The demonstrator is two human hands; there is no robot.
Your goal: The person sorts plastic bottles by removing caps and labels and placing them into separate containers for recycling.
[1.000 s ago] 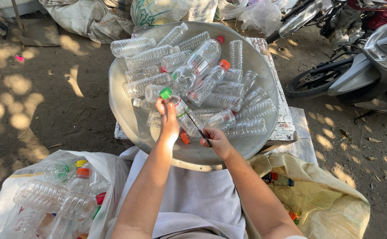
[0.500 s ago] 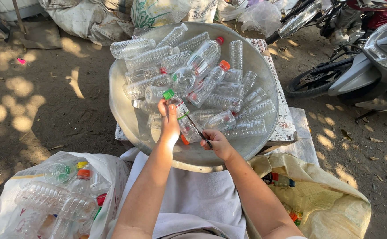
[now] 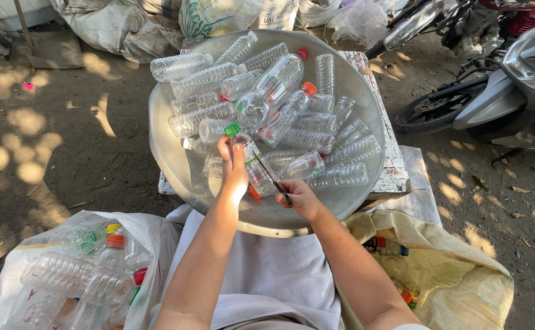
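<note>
My left hand [image 3: 233,169] grips a clear plastic bottle with a green cap [image 3: 247,154] over a big round metal basin [image 3: 169,160]. My right hand [image 3: 300,198] holds a thin dark blade [image 3: 272,179] whose tip rests against the bottle's label. The basin is heaped with several clear empty bottles [image 3: 280,104], some with red or orange caps. A white cloth [image 3: 267,269] covers my lap under both forearms.
A white sack of bottles [image 3: 78,269] lies open at my left, a yellowish sack [image 3: 451,275] with a few bottles at my right. The basin sits on a low wooden stand [image 3: 396,177]. A parked scooter [image 3: 494,91] stands right; full sacks [image 3: 114,24] lie behind.
The bottle has been drawn slightly nearer and turned in my left hand. The blade in my right hand has slid along its label. The basin and sacks have not moved.
</note>
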